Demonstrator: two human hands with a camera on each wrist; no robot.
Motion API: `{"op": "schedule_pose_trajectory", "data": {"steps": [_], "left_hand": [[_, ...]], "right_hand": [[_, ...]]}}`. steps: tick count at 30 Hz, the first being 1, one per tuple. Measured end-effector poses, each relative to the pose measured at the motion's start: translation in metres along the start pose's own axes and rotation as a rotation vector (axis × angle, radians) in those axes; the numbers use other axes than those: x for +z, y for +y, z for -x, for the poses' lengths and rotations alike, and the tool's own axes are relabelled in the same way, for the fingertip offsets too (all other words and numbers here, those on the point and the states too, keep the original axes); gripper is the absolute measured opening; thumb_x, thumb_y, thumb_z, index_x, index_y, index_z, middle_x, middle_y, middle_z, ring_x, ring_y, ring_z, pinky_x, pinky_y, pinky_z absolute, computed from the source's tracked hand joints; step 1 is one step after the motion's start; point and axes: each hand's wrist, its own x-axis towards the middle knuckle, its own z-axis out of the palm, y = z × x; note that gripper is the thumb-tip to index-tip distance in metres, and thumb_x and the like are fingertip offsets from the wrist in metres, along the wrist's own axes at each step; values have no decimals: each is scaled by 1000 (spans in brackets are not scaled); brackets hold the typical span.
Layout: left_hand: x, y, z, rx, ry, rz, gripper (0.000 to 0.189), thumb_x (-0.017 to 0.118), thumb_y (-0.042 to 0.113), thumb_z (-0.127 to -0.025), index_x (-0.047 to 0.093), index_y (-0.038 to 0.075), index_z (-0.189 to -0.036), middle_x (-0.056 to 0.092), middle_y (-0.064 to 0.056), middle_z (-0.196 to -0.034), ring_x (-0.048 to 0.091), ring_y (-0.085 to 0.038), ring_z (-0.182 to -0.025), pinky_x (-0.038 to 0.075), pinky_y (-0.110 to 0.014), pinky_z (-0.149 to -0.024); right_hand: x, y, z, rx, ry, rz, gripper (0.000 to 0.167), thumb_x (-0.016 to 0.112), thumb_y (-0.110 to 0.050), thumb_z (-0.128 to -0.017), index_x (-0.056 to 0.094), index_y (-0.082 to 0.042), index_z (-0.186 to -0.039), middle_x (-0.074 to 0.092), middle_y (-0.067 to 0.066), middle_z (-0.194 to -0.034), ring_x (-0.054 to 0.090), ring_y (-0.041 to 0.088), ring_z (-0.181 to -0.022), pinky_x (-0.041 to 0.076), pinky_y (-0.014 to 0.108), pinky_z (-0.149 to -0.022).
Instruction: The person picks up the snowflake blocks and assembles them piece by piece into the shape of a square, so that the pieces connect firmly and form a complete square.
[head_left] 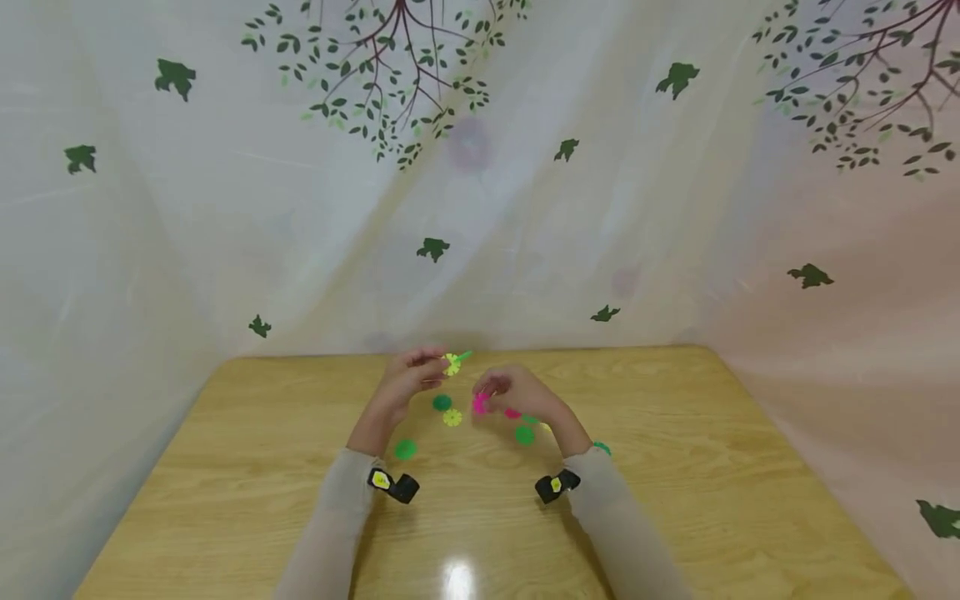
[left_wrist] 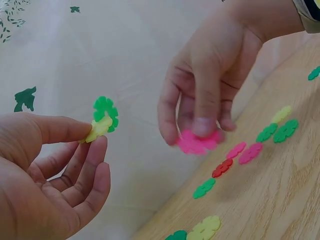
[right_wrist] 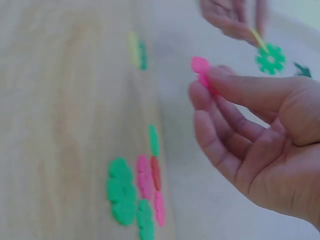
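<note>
In the head view my left hand (head_left: 401, 385) is raised above the far part of the table. Thumb and fingertips of that hand pinch a yellow snowflake disc (left_wrist: 99, 129), which is joined at an angle to a green snowflake disc (left_wrist: 106, 109). To the right and a little nearer, my right hand (head_left: 521, 392) pinches a pink snowflake disc (left_wrist: 197, 143) between thumb and fingers. The pink disc stands apart from the joined pair. In the right wrist view the fingertips partly hide it.
Loose discs lie on the wooden table (head_left: 225, 467): a yellow disc (head_left: 452, 417), a green disc (head_left: 406, 450), a red disc (left_wrist: 222, 168), a pink disc (left_wrist: 251, 153) and several others. Behind the table's far edge hangs a pale cloth (head_left: 525, 233) printed with leaves and birds.
</note>
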Motion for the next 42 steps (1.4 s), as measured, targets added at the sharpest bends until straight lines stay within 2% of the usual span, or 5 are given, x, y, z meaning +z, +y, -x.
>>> {"op": "schedule_pose_trajectory", "data": {"steps": [6, 13, 26, 32, 42], "left_hand": [[2, 2, -2, 9, -29, 5, 32, 67, 11, -98, 62, -7, -125, 68, 7, -91, 71, -13, -86, 60, -26, -82], [4, -1, 0, -10, -38, -27, 32, 68, 11, -98, 63, -6, -124, 67, 7, -92, 70, -12, -86, 60, -30, -87], [8, -3, 0, -2, -33, -55, 30, 69, 12, -97, 67, -3, -123, 67, 5, -94, 68, -12, -86, 60, -33, -88], [11, -3, 1, -4, -19, -61, 30, 69, 12, -97, 68, -2, -123, 67, 4, -94, 68, -14, -87, 57, -47, -97], [14, -7, 3, 32, -47, -45, 30, 70, 9, -96, 67, -7, -121, 64, 3, -93, 65, -8, -80, 60, -26, -81]], "right_hand": [[-15, -5, 3, 26, 243, -184, 28, 69, -3, -95, 68, 5, -121, 71, 21, -108, 67, 13, -85, 60, 49, -83], [-13, -9, 4, -23, 419, -324, 31, 71, -5, -95, 66, 7, -123, 70, 22, -106, 73, 22, -88, 63, 44, -82], [-10, -16, 5, -12, 447, -334, 23, 72, -8, -95, 74, 1, -116, 74, 12, -103, 69, 11, -81, 61, 51, -84], [-11, -15, 5, -3, 435, -325, 26, 71, -7, -96, 72, 5, -119, 73, 17, -106, 67, 11, -79, 60, 28, -73], [-12, -15, 7, -12, 419, -340, 27, 70, -6, -96, 70, 8, -119, 73, 18, -104, 68, 12, -80, 60, 25, -72]]}}
